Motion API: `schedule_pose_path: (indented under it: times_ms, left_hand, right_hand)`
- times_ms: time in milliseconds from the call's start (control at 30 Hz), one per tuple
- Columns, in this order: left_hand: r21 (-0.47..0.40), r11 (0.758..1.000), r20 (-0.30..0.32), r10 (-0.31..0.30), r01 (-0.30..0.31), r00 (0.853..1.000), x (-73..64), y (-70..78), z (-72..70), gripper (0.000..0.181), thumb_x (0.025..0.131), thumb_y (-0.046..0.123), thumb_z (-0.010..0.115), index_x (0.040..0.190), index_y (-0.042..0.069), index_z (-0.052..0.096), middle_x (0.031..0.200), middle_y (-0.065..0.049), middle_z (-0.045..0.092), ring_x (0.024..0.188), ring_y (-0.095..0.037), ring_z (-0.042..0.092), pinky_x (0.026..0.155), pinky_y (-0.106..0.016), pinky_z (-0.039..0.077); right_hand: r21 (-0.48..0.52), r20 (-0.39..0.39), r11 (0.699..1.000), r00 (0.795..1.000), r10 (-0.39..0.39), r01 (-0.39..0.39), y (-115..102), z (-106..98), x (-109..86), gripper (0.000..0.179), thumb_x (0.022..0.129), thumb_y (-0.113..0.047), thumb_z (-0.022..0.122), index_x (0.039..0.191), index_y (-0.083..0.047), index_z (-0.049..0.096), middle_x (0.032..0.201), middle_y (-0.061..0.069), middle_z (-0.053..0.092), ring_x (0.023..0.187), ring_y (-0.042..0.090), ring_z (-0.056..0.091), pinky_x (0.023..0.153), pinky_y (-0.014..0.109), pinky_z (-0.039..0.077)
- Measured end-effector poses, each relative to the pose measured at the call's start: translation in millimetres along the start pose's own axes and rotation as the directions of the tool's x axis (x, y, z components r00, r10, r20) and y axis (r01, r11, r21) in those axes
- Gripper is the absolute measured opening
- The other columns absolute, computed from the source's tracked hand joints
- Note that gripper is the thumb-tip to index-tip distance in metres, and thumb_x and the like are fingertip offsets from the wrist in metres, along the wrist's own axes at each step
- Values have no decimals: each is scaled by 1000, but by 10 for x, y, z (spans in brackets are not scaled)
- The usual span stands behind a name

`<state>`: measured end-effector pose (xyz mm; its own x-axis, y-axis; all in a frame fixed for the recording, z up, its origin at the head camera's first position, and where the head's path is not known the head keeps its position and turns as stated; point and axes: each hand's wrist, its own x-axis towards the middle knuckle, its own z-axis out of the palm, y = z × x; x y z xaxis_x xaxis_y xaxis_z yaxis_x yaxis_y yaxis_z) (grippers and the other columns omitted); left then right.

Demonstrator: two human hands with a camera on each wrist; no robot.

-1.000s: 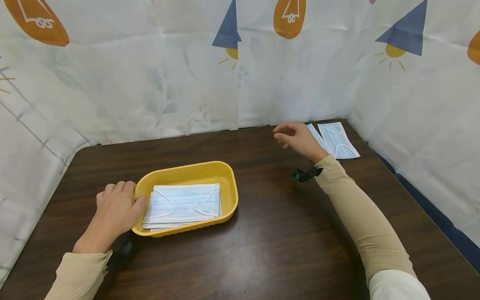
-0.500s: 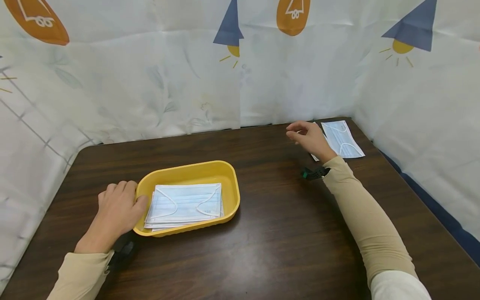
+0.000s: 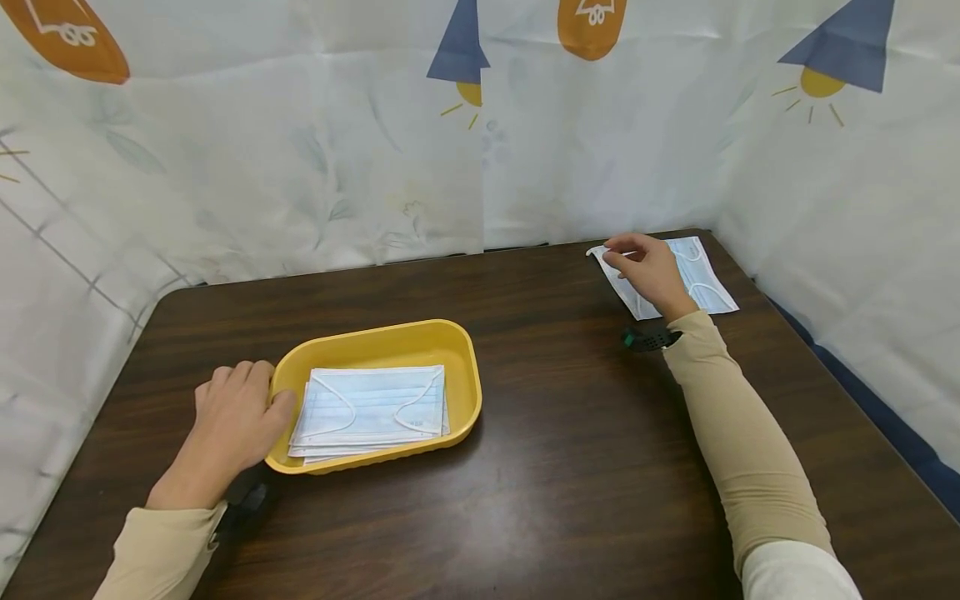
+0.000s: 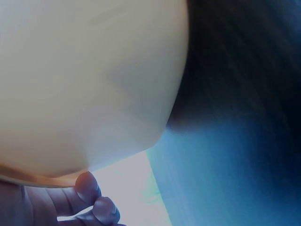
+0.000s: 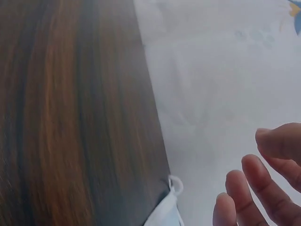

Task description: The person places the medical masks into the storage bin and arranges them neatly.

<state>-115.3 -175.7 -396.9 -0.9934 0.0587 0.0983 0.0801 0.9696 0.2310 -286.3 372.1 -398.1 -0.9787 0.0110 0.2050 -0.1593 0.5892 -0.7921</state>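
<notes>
At the left, my left hand [image 3: 234, 429] holds the rim of a yellow plastic basket [image 3: 467, 358], its thumb over the inner side. In the left wrist view, fingertips [image 4: 88, 188] curl below the edge of the basket [image 4: 94, 84]. Several light-blue face masks [image 3: 371, 404] lie stacked inside it. My right hand [image 3: 648, 271] hovers at the back right over a face mask [image 3: 628, 297], partly covering it. Another face mask [image 3: 703, 271] lies flat just beside it. The right wrist view shows the fingers [image 5: 263, 193] loosely bent with nothing between them, and a mask corner [image 5: 165, 212] below.
A dark wood-grain table [image 3: 525, 467] carries everything. A white patterned curtain [image 3: 300, 167] stands along its back edge and at both sides. A dark watch-like band [image 3: 651, 339] is on the right wrist.
My right hand has moved to the right, from beside the loose face masks to over them. The left hand and the basket have stayed put.
</notes>
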Motion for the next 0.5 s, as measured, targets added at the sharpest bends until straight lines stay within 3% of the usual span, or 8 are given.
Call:
schedule_pose_path:
  times_ms: [100,200,333,500]
  left_hand:
    - [3,1000,3,-4,4,1000,-21,-13,-10,45,97,24,41,116,-13,57,109,-32,60,96,-48,44,81,-62,34]
    - [1,1000,5,-5,5,1000,-29,-27,-18,45,96,24,41,116,-14,57,110,-32,59,96,-48,44,82,-62,34]
    - [-1,1000,1,-3,3,1000,-35,-45,-34,44,96,24,40,114,-13,57,108,-31,59,96,-48,44,81,-62,33]
    - [1,1000,-1,-2,2,1000,-62,-72,-49,43,96,24,40,112,-12,57,104,-29,59,96,-48,44,80,-62,34]
  right_hand:
    - [30,-23,999,1000,17,-16,34,-33,-12,38,99,-30,66,128,-5,69,123,16,69,100,25,70,76,21,57]
    - [39,-44,999,999,27,-25,59,-64,-10,39,99,-31,67,127,-4,69,123,15,69,92,9,68,76,22,58]
    - [-21,-54,999,998,35,-36,102,-78,18,39,99,-31,66,127,-4,69,122,15,69,86,-1,64,71,14,52]
    - [-92,-61,995,998,33,-39,175,-65,38,37,99,-30,64,126,-5,69,120,16,70,97,17,68,73,20,50]
